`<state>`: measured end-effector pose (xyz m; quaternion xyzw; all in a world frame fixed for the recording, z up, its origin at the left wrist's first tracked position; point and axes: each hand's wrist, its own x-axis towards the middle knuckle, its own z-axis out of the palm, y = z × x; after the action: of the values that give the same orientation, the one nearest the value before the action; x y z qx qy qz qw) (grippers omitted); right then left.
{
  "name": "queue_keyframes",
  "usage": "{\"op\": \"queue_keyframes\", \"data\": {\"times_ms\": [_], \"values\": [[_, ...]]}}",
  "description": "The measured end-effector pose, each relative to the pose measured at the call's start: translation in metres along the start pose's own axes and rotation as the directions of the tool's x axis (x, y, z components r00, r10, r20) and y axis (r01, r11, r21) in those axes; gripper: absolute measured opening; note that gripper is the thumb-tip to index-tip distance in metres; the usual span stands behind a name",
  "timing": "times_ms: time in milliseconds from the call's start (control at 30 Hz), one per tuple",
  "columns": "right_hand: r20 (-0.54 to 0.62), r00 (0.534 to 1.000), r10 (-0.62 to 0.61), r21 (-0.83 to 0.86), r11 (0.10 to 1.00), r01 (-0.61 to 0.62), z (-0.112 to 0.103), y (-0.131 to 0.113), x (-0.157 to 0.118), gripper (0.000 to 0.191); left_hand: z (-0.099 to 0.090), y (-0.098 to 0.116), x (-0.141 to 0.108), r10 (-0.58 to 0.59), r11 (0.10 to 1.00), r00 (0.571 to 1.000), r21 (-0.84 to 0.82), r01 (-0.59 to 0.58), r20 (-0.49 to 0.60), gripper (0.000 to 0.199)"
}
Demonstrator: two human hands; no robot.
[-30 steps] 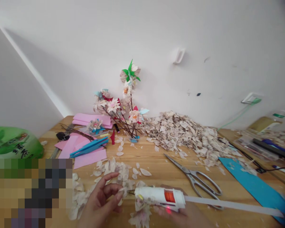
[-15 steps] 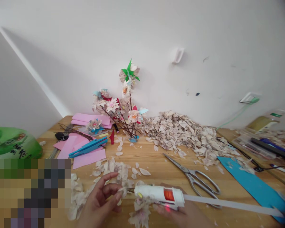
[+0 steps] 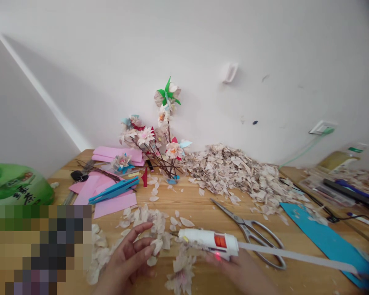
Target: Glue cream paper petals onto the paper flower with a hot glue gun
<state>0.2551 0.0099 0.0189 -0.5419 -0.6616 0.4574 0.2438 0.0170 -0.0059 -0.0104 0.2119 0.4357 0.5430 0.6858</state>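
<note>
Looking over a wooden table (image 3: 199, 209) against a white wall (image 3: 110, 53), with a big heap of paper petals (image 3: 230, 174) at the back and, beside it, a bunch of paper flowers (image 3: 160, 135) on thin stems. Nearer, steel scissors (image 3: 249, 231) lying partly under a long white glue stick (image 3: 295, 257). Right hand (image 3: 236, 272) holding a white hot glue gun (image 3: 209, 241) from below, above the table, with its nozzle pointing left over loose petals (image 3: 181, 266). Left hand (image 3: 126, 258) near the nozzle, with fingers curved and a little spread; whether pinching a petal, impossible to tell.
</note>
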Motion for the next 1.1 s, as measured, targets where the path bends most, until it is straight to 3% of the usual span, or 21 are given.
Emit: {"op": "queue_keyframes", "data": {"times_ms": [133, 267, 500, 700, 800, 867, 933, 1033, 1100], "values": [[-0.16, 0.987, -0.01, -0.054, 0.999, 0.002, -0.009, 0.028, 0.021, 0.031, 0.0, 0.006, -0.001, -0.015, 0.997, 0.999, -0.077, 0.018, 0.047, 0.054], [-0.322, 0.946, -0.043, -0.113, 0.994, 0.007, -0.021, 0.054, 0.042, 0.037, 0.001, 0.012, -0.005, -0.019, 0.99, 0.996, -0.141, 0.031, 0.082, 0.05], [-0.364, 0.931, 0.0, -0.238, 0.967, -0.093, -0.029, 0.07, 0.057, 0.038, 0.0, 0.017, -0.009, -0.034, 0.982, 0.997, -0.185, 0.045, 0.064, 0.05], [-0.326, 0.946, 0.0, -0.394, 0.909, -0.136, -0.046, 0.063, 0.034, 0.048, 0.0, 0.019, -0.01, -0.032, 0.981, 0.999, -0.189, 0.036, 0.021, 0.051], [-0.371, 0.926, 0.074, -0.589, 0.752, -0.296, -0.057, 0.052, 0.007, 0.037, 0.0, 0.019, -0.009, -0.04, 0.978, 0.999, -0.205, 0.043, 0.019, 0.052], [-0.307, 0.948, 0.086, -0.612, 0.745, -0.266, -0.056, 0.044, -0.007, 0.022, 0.0, 0.018, -0.009, -0.039, 0.977, 0.999, -0.21, 0.044, 0.026, 0.051], [-0.171, 0.983, 0.058, -0.552, 0.821, -0.145, -0.048, 0.036, -0.014, 0.019, -0.001, 0.016, -0.008, -0.037, 0.977, 0.999, -0.211, 0.044, 0.037, 0.05], [0.012, 1.0, -0.012, -0.308, 0.951, 0.015, -0.024, 0.026, -0.008, 0.028, -0.002, 0.013, -0.007, -0.044, 0.979, 0.997, -0.194, 0.055, 0.062, 0.049], [0.095, 0.994, -0.05, -0.118, 0.991, 0.061, -0.005, 0.021, 0.0, 0.034, -0.003, 0.01, -0.005, -0.055, 0.984, 0.996, -0.163, 0.067, 0.075, 0.048]]}}
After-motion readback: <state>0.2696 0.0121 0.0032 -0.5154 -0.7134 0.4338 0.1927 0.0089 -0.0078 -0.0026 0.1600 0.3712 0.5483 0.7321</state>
